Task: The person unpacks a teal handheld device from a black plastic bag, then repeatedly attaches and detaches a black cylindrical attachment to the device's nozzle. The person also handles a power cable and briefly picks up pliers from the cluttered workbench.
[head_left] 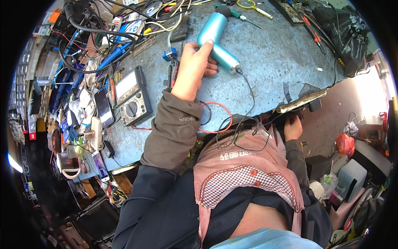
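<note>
A teal massage gun (212,30) with a dark round head lies on the worktable (265,68). My left hand (195,66) is closed around its handle side, thumb on top and the other fingers curled beside the grip. A thin black cable (251,89) runs from the handle's end toward the table's front edge and loops over my apron (248,155). At that edge, beside a worn pale strip (300,101), my right hand (293,128) has its fingers curled in close to something dark; what they hold is hidden.
A multimeter (134,106) with red and black leads stands left of my forearm, near a phone (103,108). Cables, tools and parts crowd the left side. A green-handled screwdriver (238,15) lies beyond the massage gun. At the far right sits a black plastic bag (348,37).
</note>
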Motion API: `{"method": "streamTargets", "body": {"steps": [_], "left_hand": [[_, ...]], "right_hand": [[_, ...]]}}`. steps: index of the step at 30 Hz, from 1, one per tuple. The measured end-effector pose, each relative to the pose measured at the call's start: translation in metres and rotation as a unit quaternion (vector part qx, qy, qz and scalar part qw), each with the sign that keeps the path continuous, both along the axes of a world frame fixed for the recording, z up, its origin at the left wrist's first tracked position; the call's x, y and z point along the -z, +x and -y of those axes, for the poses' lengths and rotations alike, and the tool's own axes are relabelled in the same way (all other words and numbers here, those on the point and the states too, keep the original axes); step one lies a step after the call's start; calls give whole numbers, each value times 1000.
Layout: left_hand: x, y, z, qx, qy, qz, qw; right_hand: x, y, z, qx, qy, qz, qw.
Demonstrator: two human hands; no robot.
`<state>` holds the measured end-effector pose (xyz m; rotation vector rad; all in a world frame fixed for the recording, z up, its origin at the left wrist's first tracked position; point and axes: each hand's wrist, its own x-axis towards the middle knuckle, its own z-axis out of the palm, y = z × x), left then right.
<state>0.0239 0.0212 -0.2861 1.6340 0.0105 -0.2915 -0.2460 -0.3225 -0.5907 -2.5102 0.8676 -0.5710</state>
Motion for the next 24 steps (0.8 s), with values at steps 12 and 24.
{"method": "streamTargets", "body": {"steps": [12,24], "left_hand": [[-1,-2,2,-9,11,4,1000],[-4,-4,2,-8,9,-4,1000]], "right_hand": [[2,0,0,-2,-25,14,1000],[-6,0,-4,4,-5,18,1000]]}}
